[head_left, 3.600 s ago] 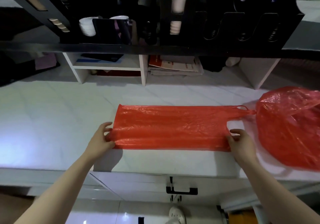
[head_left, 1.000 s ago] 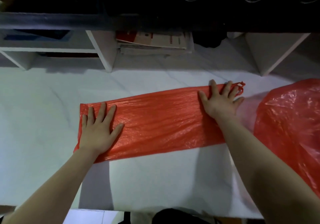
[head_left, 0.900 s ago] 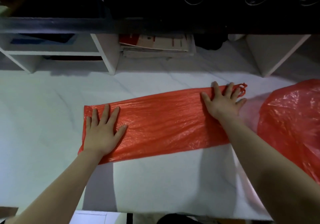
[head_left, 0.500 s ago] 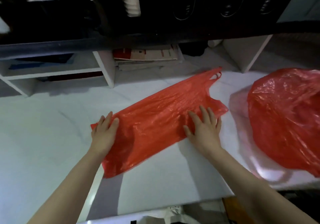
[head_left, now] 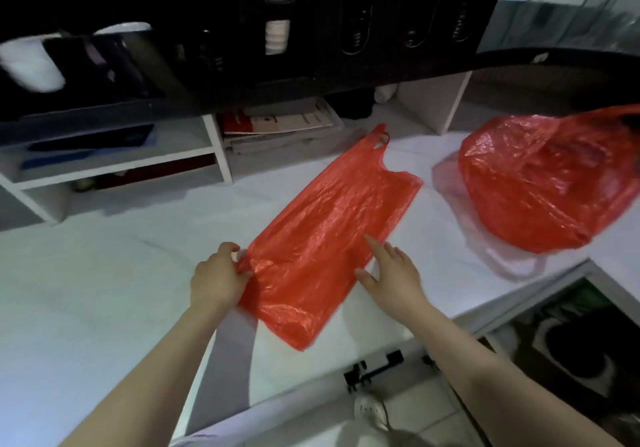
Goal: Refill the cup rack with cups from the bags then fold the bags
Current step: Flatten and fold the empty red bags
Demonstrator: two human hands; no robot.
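Note:
A flattened red plastic bag lies slantwise on the white counter, handles pointing to the back right. My left hand pinches the bag's left edge near its bottom end. My right hand lies with straight fingers on the bag's right edge. A second red bag, puffed up, sits at the right of the counter. Overhead hangs the black cup rack, with a stack of white cups in one slot.
White shelf units stand at the back of the counter with papers stacked between them. A drawer with a black handle is below the counter's front edge. White tiled floor and a dark mat lie below right.
The bag has turned further slantwise and its near end now lies close to the counter's front edge. My left hand went from flat on the bag to pinching its edge; my right hand slid toward the edge.

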